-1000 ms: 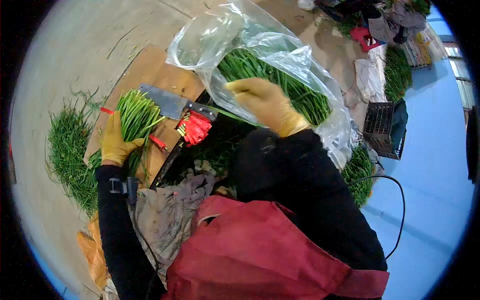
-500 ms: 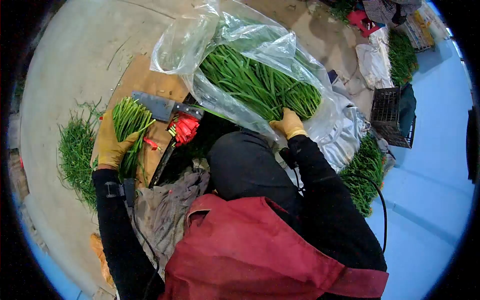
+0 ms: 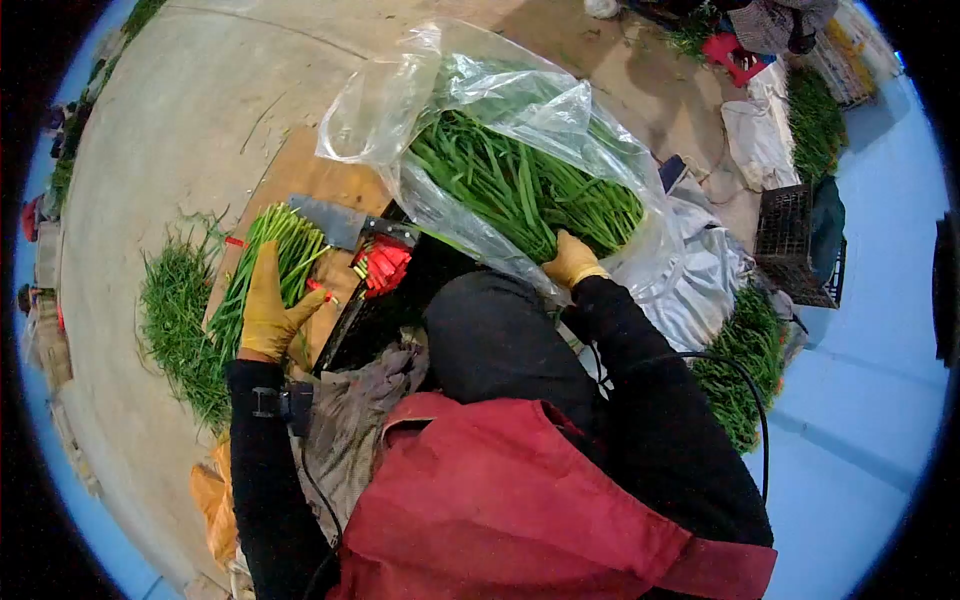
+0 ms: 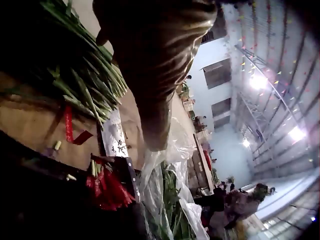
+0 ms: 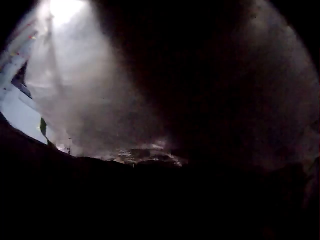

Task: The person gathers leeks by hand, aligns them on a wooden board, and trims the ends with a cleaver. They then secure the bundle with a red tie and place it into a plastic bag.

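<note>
Beside a bundle of green stems [image 3: 283,240] on a wooden board [image 3: 300,175], my gloved left hand [image 3: 267,315] has its fingers straight and thumb spread. The left wrist view shows that hand [image 4: 155,65] large and dark, near the cut ends of the stems [image 4: 95,85]. My gloved right hand [image 3: 573,261] is at the lower edge of the long greens [image 3: 510,180] inside a clear plastic bag [image 3: 370,110]; its fingertips are hidden among the leaves. The right wrist view is mostly dark and blurred.
A cleaver [image 3: 335,222] lies on the board beside a bunch of red strips [image 3: 383,264]. Loose greens [image 3: 180,320] are on the floor at the left. At the right stand a black crate [image 3: 790,240] and more greens [image 3: 745,370].
My right hand has moved from above the bag down to the greens in it. My left hand's fingers have straightened and its thumb stands away from the bundle.
</note>
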{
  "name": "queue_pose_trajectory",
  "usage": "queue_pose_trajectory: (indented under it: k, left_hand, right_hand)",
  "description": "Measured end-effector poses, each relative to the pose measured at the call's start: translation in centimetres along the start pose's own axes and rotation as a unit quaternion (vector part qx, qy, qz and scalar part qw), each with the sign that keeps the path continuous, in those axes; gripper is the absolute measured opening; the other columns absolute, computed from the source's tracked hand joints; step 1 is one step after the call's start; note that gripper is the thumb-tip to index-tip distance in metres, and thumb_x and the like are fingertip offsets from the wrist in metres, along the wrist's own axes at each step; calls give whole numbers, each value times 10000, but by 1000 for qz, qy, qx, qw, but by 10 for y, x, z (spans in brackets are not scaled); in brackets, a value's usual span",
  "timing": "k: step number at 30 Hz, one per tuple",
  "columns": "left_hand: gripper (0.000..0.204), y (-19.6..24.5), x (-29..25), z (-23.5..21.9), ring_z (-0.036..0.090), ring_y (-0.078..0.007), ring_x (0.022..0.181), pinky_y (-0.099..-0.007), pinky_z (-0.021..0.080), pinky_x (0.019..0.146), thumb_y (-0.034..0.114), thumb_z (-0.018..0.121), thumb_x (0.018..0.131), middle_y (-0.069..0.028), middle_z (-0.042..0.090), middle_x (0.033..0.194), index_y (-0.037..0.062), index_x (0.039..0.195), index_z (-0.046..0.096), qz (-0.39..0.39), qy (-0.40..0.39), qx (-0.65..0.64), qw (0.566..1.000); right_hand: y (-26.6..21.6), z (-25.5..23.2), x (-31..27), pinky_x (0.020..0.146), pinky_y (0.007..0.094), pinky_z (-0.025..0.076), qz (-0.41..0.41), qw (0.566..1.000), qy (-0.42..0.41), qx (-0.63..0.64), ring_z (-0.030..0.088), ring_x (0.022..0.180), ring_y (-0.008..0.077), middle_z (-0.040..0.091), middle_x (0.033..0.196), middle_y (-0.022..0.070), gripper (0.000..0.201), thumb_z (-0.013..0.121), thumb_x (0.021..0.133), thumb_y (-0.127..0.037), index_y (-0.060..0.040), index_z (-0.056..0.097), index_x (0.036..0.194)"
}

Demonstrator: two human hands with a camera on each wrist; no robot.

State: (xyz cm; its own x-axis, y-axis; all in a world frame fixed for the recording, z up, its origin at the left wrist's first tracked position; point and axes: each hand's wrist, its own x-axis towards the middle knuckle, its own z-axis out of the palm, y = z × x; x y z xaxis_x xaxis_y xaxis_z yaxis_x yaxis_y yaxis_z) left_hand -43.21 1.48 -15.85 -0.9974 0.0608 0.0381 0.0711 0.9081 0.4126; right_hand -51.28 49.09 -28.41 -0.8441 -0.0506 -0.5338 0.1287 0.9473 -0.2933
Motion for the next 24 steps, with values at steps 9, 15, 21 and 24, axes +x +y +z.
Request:
queue_pose_trajectory:
  k: [9, 15, 21, 24]
  left_hand:
    - [999, 23, -16, -8, 350, -349, 1318, -376, 291, 1084, 422, 790, 701, -252, 349, 1413, -59, 1403, 266, -29, -17, -42, 999]
    - [995, 26, -25, -10, 337, -324, 1334, -365, 287, 1087, 418, 784, 714, -237, 319, 1442, -46, 1418, 257, -40, -21, -42, 998]
    - [987, 39, -27, -18, 278, -299, 1372, -355, 244, 1107, 428, 744, 759, -227, 272, 1475, -42, 1439, 205, -64, -53, -81, 993]
    - [988, 44, -28, -17, 256, -290, 1386, -351, 225, 1116, 423, 733, 773, -225, 255, 1487, -46, 1446, 183, -69, -70, -67, 993]
  right_hand:
    - [-18, -13, 1, 835, 428, 497, -25, 995, -45, -90, 620, 992, 334, 648, 1030, 193, 430, 690, 709, -305, -26, 625, 1030]
    - [3, -43, 8, 829, 417, 485, -18, 997, 46, 52, 616, 938, 381, 653, 958, 225, 405, 677, 699, -294, 5, 641, 969]
    - [12, -75, 17, 791, 378, 483, -54, 989, 34, 137, 636, 859, 354, 661, 904, 237, 534, 711, 666, -360, 50, 635, 1000]
    - [11, -37, 7, 847, 378, 471, -43, 973, -9, 228, 627, 938, 343, 673, 987, 185, 508, 755, 666, -330, -2, 642, 1037]
